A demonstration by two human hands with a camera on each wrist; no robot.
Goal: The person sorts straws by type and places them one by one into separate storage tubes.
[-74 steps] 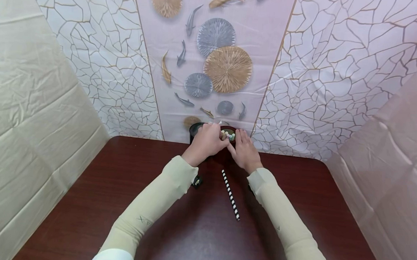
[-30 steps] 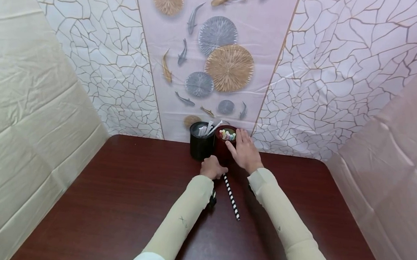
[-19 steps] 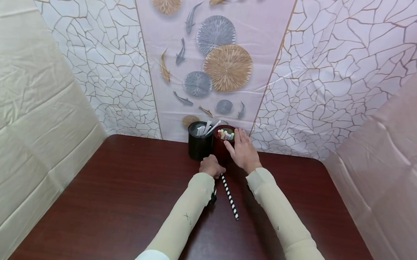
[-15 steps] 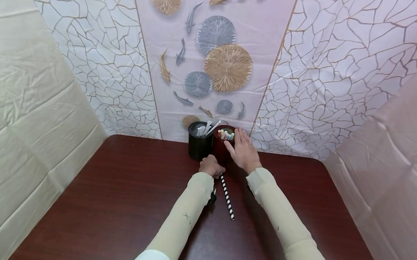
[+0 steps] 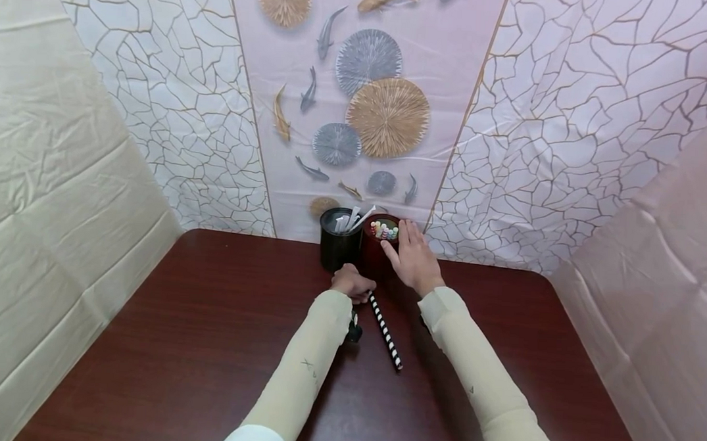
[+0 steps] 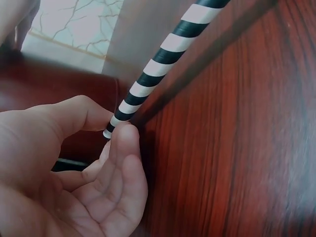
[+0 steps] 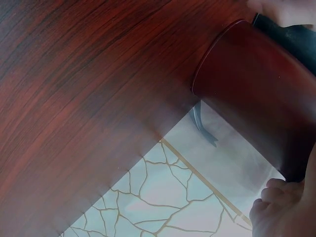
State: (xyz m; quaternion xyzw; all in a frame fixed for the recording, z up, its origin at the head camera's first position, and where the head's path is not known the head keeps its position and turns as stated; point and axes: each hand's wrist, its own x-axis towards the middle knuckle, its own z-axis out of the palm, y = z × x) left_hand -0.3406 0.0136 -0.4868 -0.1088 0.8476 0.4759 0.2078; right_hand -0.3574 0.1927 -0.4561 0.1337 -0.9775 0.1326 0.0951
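Note:
My left hand (image 5: 351, 283) pinches the far end of a black-and-white striped straw (image 5: 385, 330) between thumb and index finger, seen up close in the left wrist view. The straw (image 6: 158, 64) slants toward the near side, its shadow falling beside it. My right hand (image 5: 415, 259) rests against a dark red cup (image 5: 375, 257), fingers straight along its right side and thumb at the near rim. Colourful striped straws (image 5: 384, 230) stand inside that cup. Right beside it on the left is a black cup (image 5: 336, 249) with white wrapped straws (image 5: 347, 220).
Both cups stand at the back edge of the dark reddish-brown table (image 5: 207, 319), close to a patterned cloth backdrop (image 5: 387, 117). Cream cloth walls (image 5: 58, 201) enclose the left and right sides. A small black device (image 5: 353, 329) sits at my left wrist.
My left hand has come down from over the cups to the straw's far end, gripped it and shifted that end slightly left. The right hand has stayed at the red cup.

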